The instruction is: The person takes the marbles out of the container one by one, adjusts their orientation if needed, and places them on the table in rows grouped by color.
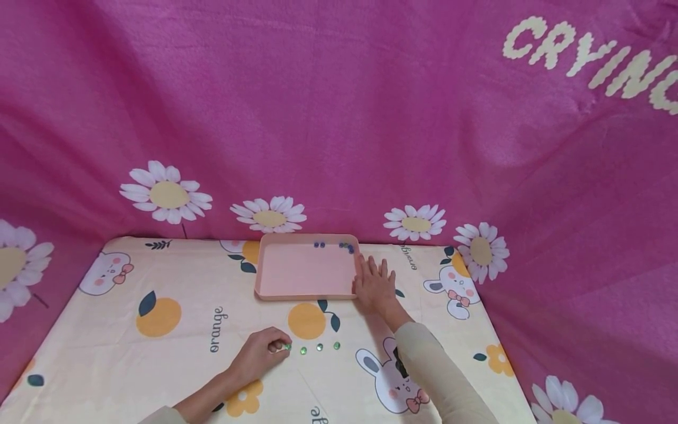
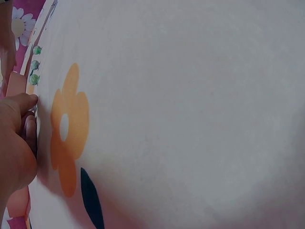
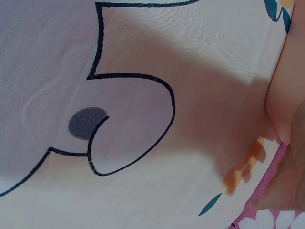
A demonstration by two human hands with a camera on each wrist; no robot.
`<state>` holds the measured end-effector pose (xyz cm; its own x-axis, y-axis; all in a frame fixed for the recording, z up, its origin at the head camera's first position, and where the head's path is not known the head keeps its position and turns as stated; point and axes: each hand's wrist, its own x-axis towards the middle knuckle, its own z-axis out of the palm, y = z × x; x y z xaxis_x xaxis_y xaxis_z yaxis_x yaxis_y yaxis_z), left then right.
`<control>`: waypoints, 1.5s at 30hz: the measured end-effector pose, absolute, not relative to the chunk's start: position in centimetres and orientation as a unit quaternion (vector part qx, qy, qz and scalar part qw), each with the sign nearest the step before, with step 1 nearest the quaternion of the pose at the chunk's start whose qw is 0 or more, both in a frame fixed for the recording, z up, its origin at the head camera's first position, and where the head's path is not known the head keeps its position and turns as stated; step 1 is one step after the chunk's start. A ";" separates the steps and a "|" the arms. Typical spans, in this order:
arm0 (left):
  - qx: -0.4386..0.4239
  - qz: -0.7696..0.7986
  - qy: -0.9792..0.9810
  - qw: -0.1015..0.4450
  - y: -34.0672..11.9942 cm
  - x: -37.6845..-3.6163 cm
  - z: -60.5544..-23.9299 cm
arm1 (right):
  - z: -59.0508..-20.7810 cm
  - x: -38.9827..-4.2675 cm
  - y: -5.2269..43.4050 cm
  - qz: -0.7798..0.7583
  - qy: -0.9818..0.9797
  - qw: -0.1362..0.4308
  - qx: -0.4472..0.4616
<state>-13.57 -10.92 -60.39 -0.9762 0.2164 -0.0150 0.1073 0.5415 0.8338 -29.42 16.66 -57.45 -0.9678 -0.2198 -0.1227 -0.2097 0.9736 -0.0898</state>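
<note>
Four green beads sit in a short row low in the middle of the head view, and I see my left hand at the left end of that row, its fingertips curled in and pinching the nearest bead against the cloth. The other three lie free to the right of it, just apart from one another. In the left wrist view the same three beads show as small green dots at the upper left, beyond my thumb.

My right hand lies flat with straight, spread fingers on the tablecloth, touching the right edge of the pink tray just above the centre of the frame. The right wrist view shows only cloth print and the edge of the hand.

Inside the tray, a few dark beads are gathered along the far rim, toward its upper right corner; the exact count is too small for me to tell.

I judge the work early to midway: some beads already rest in the tray, while all four green ones are still on the cloth, one of them only just gripped.
</note>
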 end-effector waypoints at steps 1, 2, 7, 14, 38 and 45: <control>0.093 0.471 0.875 0.059 -10.9 -13.6 -60.4 | -57.5 -29.4 16.7 -0.037 0.991 0.064 -0.109; 0.093 0.470 0.876 0.059 -10.9 -13.6 -60.5 | -57.6 -29.5 16.7 -0.036 0.991 0.064 -0.108; 0.092 0.466 0.878 0.057 -11.0 -13.5 -60.6 | -57.8 -29.5 16.7 -0.034 0.991 0.065 -0.108; 0.066 0.488 0.868 0.065 -10.9 -13.6 -60.2 | -57.6 -29.4 16.6 -0.032 0.991 0.065 -0.109; 0.073 0.583 0.809 0.033 -5.5 -22.6 -55.3 | -57.8 -29.6 16.7 -0.037 0.991 0.075 -0.101; 0.077 0.588 0.805 0.012 -3.3 -26.4 -55.0 | -57.8 -29.6 16.8 -0.037 0.992 0.064 -0.103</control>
